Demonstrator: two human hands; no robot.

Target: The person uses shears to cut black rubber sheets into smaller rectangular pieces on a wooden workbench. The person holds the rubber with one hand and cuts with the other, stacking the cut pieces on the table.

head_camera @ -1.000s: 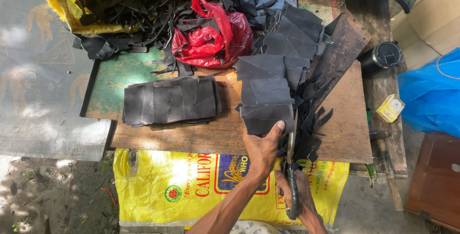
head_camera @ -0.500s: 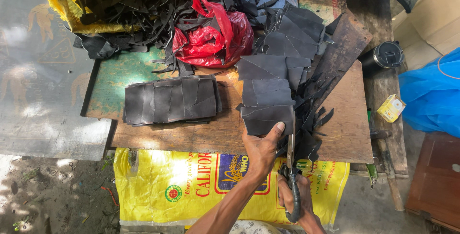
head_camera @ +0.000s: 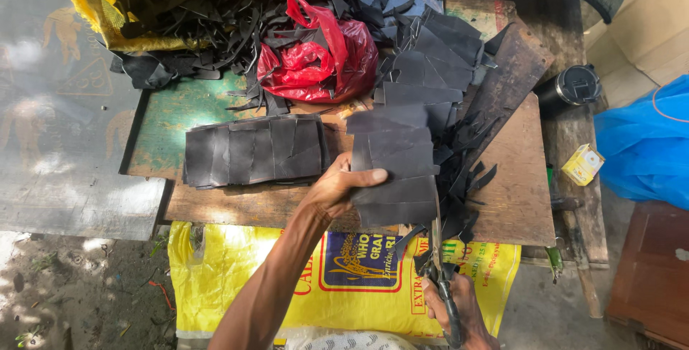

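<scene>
- The left hand (head_camera: 337, 191) is clamping the near end of a dark rubber sheet (head_camera: 395, 192), thumb lying across the top face, fingers tucked beneath, holding it flat over the front edge of the desk (head_camera: 513, 199).
- The right hand (head_camera: 459, 314) is closing its grip around the handles of the scissors (head_camera: 439, 264), which are pointing away from the person along the sheet's right edge.
- Compared with a second ago, the left hand is sitting slightly higher and further left on the sheet, and the blades are reaching further up the right edge; in my judgement the trimming cut is advancing.
- Narrow dark offcuts (head_camera: 466, 178) are lying just right of the blades, touching the sheet stack.
- A row of cut rectangular pieces (head_camera: 251, 150) is lying flat to the left, apart from the held sheet.
- Beyond, a red plastic bag (head_camera: 323, 56) is resting among a heap of black scraps (head_camera: 186, 13).
- A yellow printed sack (head_camera: 237, 278) is hanging below the desk front.
- A black cylindrical container (head_camera: 574, 86) and a small yellow box (head_camera: 583, 165) are standing well off to the right.
</scene>
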